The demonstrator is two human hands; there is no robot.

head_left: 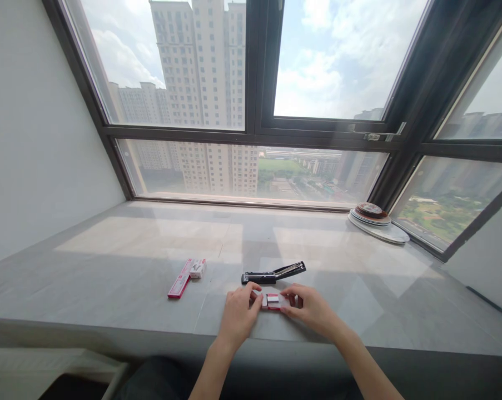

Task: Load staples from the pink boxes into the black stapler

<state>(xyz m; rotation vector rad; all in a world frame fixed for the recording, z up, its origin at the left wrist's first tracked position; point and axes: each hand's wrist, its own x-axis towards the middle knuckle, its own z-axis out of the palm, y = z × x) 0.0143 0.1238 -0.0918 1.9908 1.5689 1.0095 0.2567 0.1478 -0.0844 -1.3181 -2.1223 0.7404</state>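
My left hand (239, 312) and my right hand (311, 308) meet over a small red-and-white staple box (273, 301) near the front of the ledge. Thumb and fingers of my left hand close on its left end; those of my right hand pinch its right end. A small white piece shows on top of the box, too small to make out clearly. Just beyond my hands lies a black stapler (259, 277), its top arm swung up and open to the right.
To the left, a small white box (198, 269) sits against flat pink-and-white boxes (179, 286) on the pale stone ledge (121, 278). Several stacked round plates or discs (378, 222) stand in the back right corner. Dark-framed windows (251, 136) rise behind.
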